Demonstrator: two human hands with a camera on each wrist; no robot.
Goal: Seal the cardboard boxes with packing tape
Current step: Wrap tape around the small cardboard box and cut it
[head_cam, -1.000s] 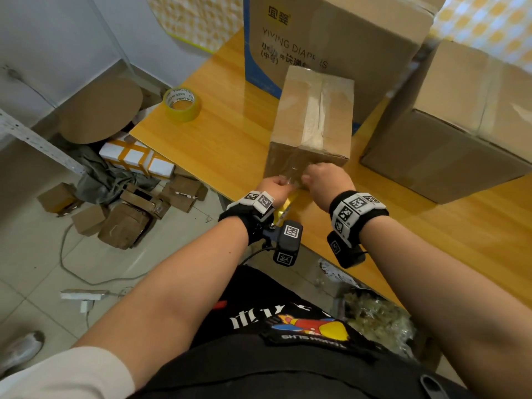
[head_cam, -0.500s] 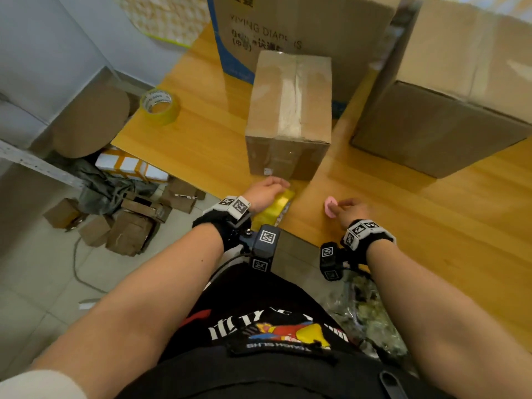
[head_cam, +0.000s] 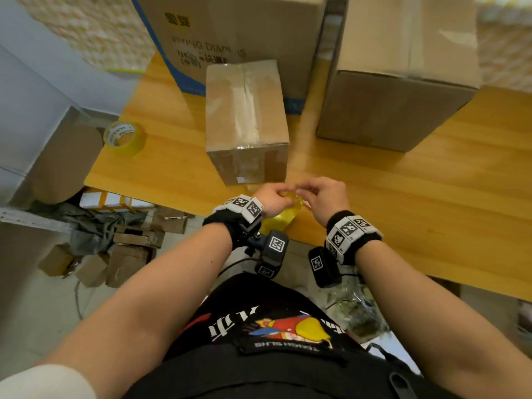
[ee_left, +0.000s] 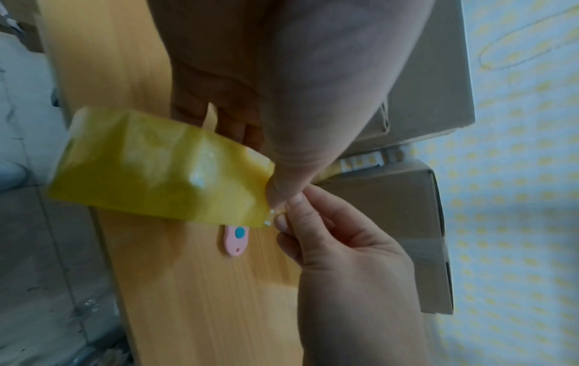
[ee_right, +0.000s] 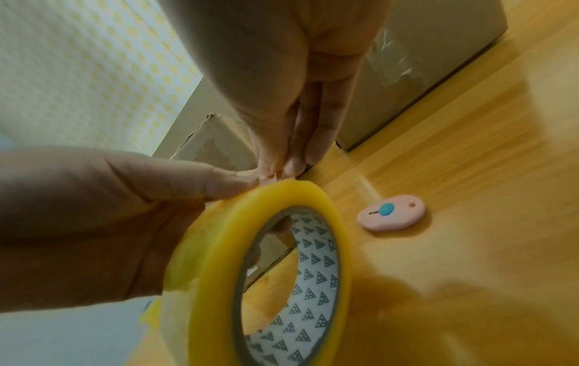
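Note:
A small cardboard box (head_cam: pixel 246 119) stands mid-table, clear tape running along its top seam and down its near face. Just in front of it my left hand (head_cam: pixel 280 194) grips a yellow tape roll (head_cam: pixel 283 217), fingers through the core and thumb on the outer wrap. The roll (ee_right: pixel 260 272) is held above the table. My right hand (head_cam: pixel 302 188) meets it, thumb and forefinger pinching the tape's end at the roll's edge (ee_left: pixel 269 215). A pink cutter (ee_right: pixel 391 215) lies on the table under the hands.
A second yellow tape roll (head_cam: pixel 125 138) lies near the table's left edge. A large printed box (head_cam: pixel 230 33) and a plain brown box (head_cam: pixel 397 82) stand behind the small one. Cardboard scraps (head_cam: pixel 95 266) litter the floor at the left.
Both hands left the small box's near face. The right hand put the pink cutter down on the table, then came over to the roll, which the left hand has lifted.

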